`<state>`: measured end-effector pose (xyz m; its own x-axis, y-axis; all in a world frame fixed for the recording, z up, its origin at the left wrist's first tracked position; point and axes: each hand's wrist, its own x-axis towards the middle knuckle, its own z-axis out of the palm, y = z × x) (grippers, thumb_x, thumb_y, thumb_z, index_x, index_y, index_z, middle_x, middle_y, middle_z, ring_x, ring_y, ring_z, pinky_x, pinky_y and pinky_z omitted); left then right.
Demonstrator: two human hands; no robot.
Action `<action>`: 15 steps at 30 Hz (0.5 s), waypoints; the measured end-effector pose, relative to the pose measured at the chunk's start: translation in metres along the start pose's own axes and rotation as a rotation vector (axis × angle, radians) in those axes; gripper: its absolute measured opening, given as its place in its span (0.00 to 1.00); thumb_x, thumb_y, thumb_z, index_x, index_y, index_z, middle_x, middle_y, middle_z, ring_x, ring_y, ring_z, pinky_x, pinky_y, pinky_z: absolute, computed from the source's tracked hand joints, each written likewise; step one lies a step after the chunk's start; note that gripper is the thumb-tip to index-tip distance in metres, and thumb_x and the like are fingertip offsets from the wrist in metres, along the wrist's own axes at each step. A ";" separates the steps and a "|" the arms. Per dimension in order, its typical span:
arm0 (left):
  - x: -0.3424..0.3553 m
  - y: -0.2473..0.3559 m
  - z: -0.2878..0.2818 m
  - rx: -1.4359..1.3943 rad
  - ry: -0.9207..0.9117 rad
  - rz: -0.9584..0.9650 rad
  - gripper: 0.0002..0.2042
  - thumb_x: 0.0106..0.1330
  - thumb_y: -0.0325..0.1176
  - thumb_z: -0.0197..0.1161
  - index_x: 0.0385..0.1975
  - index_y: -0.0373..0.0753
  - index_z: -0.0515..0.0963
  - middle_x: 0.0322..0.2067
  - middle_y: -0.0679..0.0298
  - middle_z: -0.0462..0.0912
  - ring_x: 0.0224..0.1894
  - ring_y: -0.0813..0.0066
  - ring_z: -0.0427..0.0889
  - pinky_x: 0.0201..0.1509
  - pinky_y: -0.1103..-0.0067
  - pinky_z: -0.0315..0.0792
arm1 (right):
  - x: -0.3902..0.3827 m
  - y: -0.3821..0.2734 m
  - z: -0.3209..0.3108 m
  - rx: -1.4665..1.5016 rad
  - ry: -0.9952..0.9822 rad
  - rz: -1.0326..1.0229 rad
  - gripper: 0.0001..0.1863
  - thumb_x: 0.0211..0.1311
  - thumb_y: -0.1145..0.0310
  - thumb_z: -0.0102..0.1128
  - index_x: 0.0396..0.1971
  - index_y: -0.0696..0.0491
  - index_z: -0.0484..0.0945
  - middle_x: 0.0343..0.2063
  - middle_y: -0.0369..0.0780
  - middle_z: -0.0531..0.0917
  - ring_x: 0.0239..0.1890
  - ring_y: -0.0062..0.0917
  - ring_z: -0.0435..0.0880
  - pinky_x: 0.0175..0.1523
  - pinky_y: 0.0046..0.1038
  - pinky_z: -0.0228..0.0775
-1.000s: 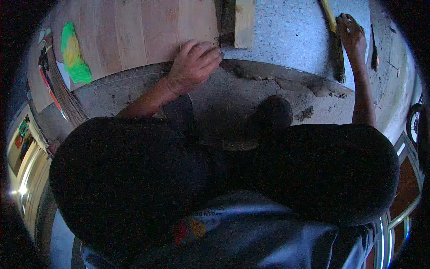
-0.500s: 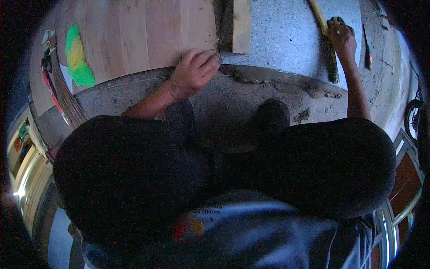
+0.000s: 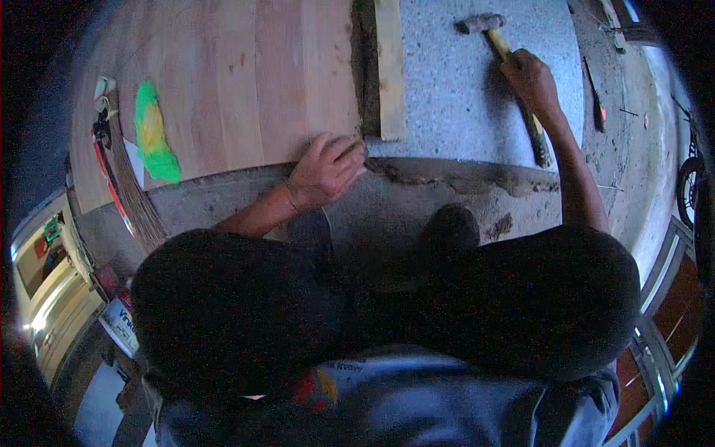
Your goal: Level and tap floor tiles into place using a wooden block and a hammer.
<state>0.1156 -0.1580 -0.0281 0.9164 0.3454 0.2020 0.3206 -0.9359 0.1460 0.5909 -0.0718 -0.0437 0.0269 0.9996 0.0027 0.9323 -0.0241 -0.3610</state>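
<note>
Right fingers [image 3: 517, 62] wrap the hammer [image 3: 497, 42] by its handle, head just beyond; left fingers [image 3: 345, 162] curl, grip unclear.

I record one hammer [image 3: 500, 46] at right: grey metal head at the far end, yellow handle darkened nearward, slanting near-right. At left, wood-patterned flooring [image 3: 223, 89] lies flat, dark-spotted toward its right edge.

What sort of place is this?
Likely a spot where flooring is being worked on, in or beside a building: wood-look flooring and a speckled slab border rough, bare concrete, and the right hand grips a hammer.
</note>
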 end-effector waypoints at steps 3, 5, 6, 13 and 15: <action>0.015 -0.018 -0.010 0.040 -0.016 -0.176 0.16 0.71 0.43 0.62 0.51 0.40 0.84 0.63 0.57 0.77 0.65 0.56 0.72 0.69 0.53 0.62 | 0.004 0.004 0.000 0.017 -0.010 0.000 0.19 0.68 0.50 0.62 0.39 0.54 0.81 0.37 0.52 0.85 0.42 0.53 0.85 0.45 0.47 0.77; 0.023 -0.034 -0.013 0.079 -0.022 -0.188 0.16 0.70 0.44 0.63 0.51 0.42 0.83 0.63 0.58 0.77 0.67 0.57 0.70 0.70 0.52 0.61 | 0.004 0.003 0.000 0.006 -0.027 -0.001 0.20 0.68 0.49 0.62 0.38 0.54 0.81 0.36 0.52 0.85 0.41 0.54 0.85 0.44 0.48 0.77; 0.025 -0.038 -0.014 0.089 -0.041 -0.226 0.16 0.70 0.44 0.63 0.51 0.42 0.83 0.63 0.59 0.76 0.67 0.57 0.70 0.71 0.52 0.60 | 0.004 0.003 0.000 0.003 -0.025 -0.024 0.20 0.67 0.49 0.63 0.38 0.54 0.81 0.35 0.52 0.85 0.41 0.54 0.85 0.44 0.48 0.77; 0.018 -0.040 -0.008 0.049 -0.061 -0.135 0.17 0.68 0.44 0.65 0.51 0.43 0.84 0.65 0.60 0.75 0.68 0.57 0.68 0.72 0.52 0.59 | 0.004 0.013 0.007 0.003 -0.009 -0.012 0.16 0.68 0.57 0.65 0.40 0.57 0.80 0.34 0.54 0.85 0.37 0.54 0.85 0.40 0.46 0.76; 0.016 -0.040 -0.010 0.041 -0.079 -0.147 0.16 0.68 0.43 0.65 0.51 0.43 0.84 0.64 0.60 0.76 0.68 0.57 0.69 0.71 0.52 0.59 | 0.004 0.014 0.011 0.031 0.022 -0.029 0.16 0.68 0.58 0.66 0.39 0.57 0.80 0.35 0.54 0.85 0.35 0.55 0.85 0.40 0.46 0.76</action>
<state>0.1154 -0.1139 -0.0214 0.8745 0.4736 0.1048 0.4603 -0.8784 0.1286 0.6001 -0.0683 -0.0587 0.0079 0.9994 0.0341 0.9212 0.0060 -0.3891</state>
